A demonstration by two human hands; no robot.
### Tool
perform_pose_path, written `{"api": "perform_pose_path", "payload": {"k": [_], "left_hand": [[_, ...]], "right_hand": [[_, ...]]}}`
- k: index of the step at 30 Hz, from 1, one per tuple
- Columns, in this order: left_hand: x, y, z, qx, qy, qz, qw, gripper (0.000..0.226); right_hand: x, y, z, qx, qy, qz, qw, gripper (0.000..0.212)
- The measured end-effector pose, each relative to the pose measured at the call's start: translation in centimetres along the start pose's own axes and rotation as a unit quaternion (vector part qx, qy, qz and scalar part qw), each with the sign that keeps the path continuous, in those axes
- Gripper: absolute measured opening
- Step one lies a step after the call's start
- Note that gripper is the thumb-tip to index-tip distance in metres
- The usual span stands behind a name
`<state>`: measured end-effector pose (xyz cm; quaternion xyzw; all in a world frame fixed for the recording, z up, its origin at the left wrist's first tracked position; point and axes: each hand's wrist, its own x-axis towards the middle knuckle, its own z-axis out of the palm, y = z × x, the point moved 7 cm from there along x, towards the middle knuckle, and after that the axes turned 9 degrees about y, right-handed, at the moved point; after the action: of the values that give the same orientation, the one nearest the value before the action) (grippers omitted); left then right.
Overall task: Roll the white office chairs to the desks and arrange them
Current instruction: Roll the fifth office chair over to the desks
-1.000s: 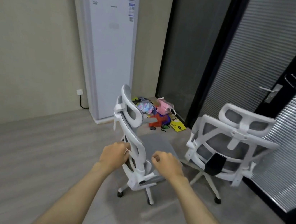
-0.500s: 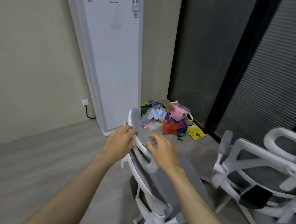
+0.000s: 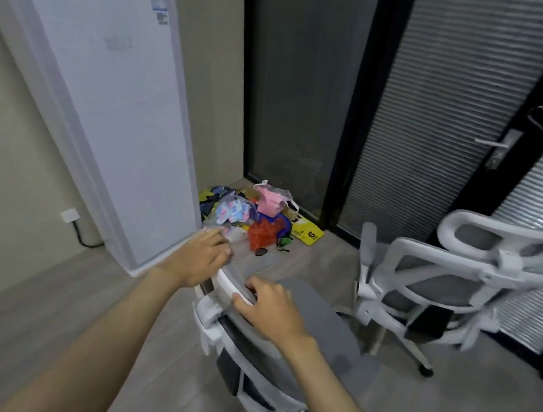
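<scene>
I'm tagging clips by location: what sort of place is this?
Probably an office room: two white mesh office chairs, a glass partition with blinds and a tall floor-standing air conditioner. No desks are in view.

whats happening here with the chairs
A person stands behind a white office chair with both hands on the top of its headrest: the left hand over the far end, the right hand on the near end. A second white chair stands untouched to the right, by the slatted glass wall. A pile of colourful bags lies on the floor ahead, beside a tall white cabinet unit. No desks are in view, so neither chair is placed yet.
</scene>
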<state>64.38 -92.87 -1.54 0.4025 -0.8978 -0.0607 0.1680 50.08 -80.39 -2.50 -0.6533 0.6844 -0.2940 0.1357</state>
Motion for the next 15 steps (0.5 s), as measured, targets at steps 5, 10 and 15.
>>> {"api": "perform_pose_path", "payload": {"k": [5,10,15], "left_hand": [[-1.5,1.0,0.3,-0.047,0.015,0.029,0.998,0.065],[-5.1,2.4,1.0,-0.073,0.025,0.027,0.997,0.044],[-10.4,5.9,-0.1,-0.053,0.031,0.061,0.996,0.056]], "right_hand": [[-3.5,-0.7,0.0,-0.122,0.099,0.03,0.987,0.047],[-8.7,-1.7,-0.8,-0.187,0.2,0.074,0.959,0.045],[-14.4,-2.7,-1.9,-0.205,0.239,0.104,0.944,0.059]]}}
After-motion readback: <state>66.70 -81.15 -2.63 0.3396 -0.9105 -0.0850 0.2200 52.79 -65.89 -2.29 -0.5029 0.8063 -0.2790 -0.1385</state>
